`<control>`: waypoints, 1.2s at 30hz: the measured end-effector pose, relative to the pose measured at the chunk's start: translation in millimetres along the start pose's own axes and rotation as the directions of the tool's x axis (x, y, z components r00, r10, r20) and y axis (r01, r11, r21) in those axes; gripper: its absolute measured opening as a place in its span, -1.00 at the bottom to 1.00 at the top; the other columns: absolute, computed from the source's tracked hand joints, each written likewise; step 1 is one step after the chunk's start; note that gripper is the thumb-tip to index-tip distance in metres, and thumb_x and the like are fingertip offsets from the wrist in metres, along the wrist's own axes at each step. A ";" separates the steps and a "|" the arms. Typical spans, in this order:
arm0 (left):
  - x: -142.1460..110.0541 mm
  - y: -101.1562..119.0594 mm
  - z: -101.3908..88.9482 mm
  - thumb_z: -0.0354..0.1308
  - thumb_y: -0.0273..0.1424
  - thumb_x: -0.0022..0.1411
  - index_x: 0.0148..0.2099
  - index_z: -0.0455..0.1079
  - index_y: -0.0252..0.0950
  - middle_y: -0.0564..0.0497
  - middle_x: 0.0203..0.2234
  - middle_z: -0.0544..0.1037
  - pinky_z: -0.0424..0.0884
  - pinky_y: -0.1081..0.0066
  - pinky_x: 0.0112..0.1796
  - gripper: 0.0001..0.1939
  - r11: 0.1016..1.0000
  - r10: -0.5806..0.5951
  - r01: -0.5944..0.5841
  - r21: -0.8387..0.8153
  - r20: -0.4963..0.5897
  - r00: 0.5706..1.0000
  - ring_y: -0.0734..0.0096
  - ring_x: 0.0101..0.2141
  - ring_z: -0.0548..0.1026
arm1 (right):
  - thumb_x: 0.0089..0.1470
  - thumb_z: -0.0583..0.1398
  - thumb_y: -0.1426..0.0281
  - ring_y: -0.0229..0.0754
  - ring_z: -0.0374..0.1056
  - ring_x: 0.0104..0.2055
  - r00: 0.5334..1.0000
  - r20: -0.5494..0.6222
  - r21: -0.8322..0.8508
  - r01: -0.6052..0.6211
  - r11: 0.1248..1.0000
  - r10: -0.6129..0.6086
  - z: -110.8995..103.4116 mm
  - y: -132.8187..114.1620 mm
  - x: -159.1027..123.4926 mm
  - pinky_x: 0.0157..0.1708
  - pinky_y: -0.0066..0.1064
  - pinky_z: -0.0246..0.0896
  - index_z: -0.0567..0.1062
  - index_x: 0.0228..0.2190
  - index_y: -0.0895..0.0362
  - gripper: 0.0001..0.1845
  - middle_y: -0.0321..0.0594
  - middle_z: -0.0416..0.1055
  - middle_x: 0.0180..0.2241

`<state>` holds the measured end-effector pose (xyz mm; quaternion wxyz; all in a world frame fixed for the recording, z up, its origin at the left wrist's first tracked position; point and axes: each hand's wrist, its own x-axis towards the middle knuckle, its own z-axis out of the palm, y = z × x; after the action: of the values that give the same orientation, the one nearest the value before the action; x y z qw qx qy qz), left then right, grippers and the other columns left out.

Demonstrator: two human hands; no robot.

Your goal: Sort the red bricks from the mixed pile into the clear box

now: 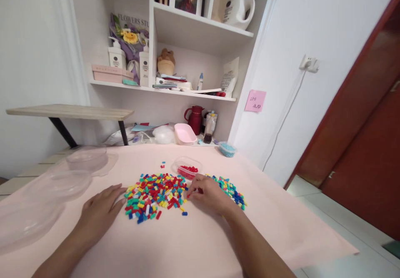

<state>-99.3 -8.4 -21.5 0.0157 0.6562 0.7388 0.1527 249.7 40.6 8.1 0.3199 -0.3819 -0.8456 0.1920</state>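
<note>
A wide heap of small mixed-colour plastic bricks [156,190] lies on the pink-covered table. My left hand [101,207] rests flat at the heap's left edge, fingers stretched out and holding nothing. At the opposite edge, my right hand [206,192] has its fingers closed in a pinch; a bit of a small red brick [188,196] shows at the fingertips. Just beyond that hand stands a clear plastic container [176,166] with red bricks in it. A second, smaller heap of bricks [233,192], largely green, blue and yellow, is partly hidden behind my right hand.
Several clear plastic tubs [59,184] stand along the left side. A round tub of light-blue pieces [227,149] sits at the far right corner. Behind the table are a pink basin [185,134], a red jug [195,119] and a bottle [210,128]. A wooden ledge [70,111] juts out at left.
</note>
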 end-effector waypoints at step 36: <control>-3.5 -2.5 -0.3 -0.18 -0.16 0.32 0.20 0.41 -0.16 -0.05 0.27 0.37 0.10 0.03 0.30 -0.45 0.998 0.050 -0.051 -0.025 -0.015 0.999 0.19 0.30 0.25 | -0.12 0.46 0.28 -0.18 0.27 -0.25 0.977 0.195 -0.076 0.109 0.991 -0.092 21.2 -10.5 1.2 -0.28 -0.42 0.13 0.49 -0.35 0.07 -0.68 -0.29 0.36 -0.31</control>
<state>-101.3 -12.1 -22.4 0.0148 0.6732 0.7201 0.1673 229.1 33.2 -0.7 0.2300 -0.3319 -0.8980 0.1746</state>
